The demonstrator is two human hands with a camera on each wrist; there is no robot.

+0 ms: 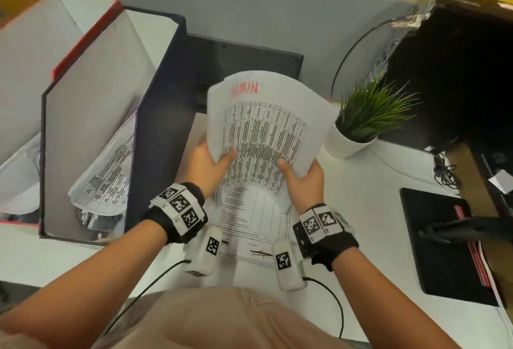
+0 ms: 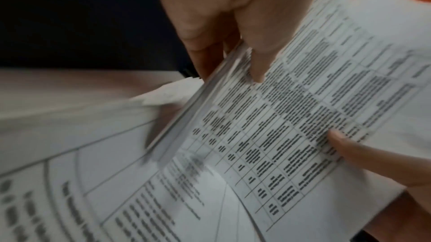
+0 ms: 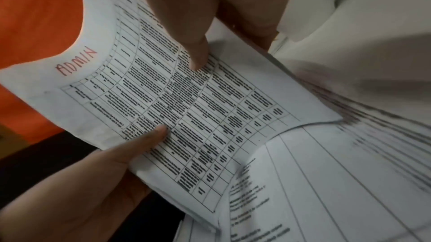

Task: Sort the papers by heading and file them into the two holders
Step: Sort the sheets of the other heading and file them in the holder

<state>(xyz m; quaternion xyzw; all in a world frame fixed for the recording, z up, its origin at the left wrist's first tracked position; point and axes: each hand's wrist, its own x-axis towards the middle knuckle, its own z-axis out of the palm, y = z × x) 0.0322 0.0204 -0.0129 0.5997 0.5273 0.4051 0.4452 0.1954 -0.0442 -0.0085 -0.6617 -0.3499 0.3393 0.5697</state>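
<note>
I hold a thin stack of printed table sheets (image 1: 266, 126) upright above the desk, its top sheet headed ADMIN (image 3: 77, 61) in red. My left hand (image 1: 219, 158) pinches the stack's lower left edge, thumb on the front. On the lower right edge my right hand (image 1: 294, 171) grips the same way. More printed sheets (image 1: 249, 223) lie flat on the desk under the stack. The dark blue holder (image 1: 155, 99) stands just left of my hands with curled papers (image 1: 108, 176) inside. A red-edged holder (image 1: 83, 38) stands behind it at the far left.
A potted green plant (image 1: 361, 124) stands right of the stack. A black flat device (image 1: 244, 71) lies behind it against the grey partition. A black computer case (image 1: 458, 71), a black pad (image 1: 444, 243) and cables occupy the right side of the desk.
</note>
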